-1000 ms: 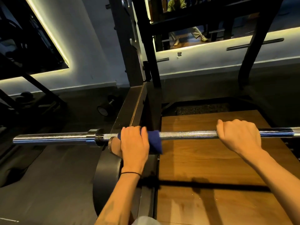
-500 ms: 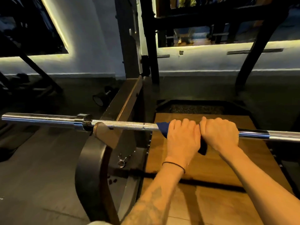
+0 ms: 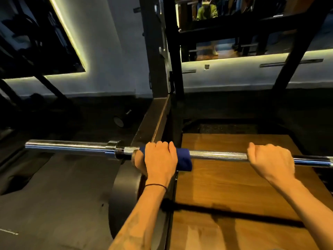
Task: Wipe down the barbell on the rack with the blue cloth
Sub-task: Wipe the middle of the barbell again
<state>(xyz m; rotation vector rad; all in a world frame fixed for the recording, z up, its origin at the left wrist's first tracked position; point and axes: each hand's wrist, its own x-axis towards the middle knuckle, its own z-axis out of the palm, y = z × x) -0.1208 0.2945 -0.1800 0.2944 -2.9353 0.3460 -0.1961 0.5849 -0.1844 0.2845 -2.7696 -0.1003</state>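
A chrome barbell (image 3: 218, 155) lies level across the view, its bare sleeve reaching out to the left. My left hand (image 3: 159, 162) grips the blue cloth (image 3: 183, 158) wrapped round the bar, close to the collar and the rack hook. The cloth shows on both sides of my fingers and hangs a little below the bar on the right. My right hand (image 3: 270, 162) curls over the knurled shaft further right, with a bare stretch of bar between the hands.
A black rack upright (image 3: 156, 51) rises behind the bar, with a dark weight plate (image 3: 124, 193) below my left hand. Under the bar lies a wooden platform (image 3: 234, 195). Dark rubber flooring (image 3: 54, 195) spreads left. A dumbbell (image 3: 119, 120) sits by the wall.
My left hand has slid the cloth leftward along the bar, from beside my right hand back to the collar. My right hand stays curled over the shaft.
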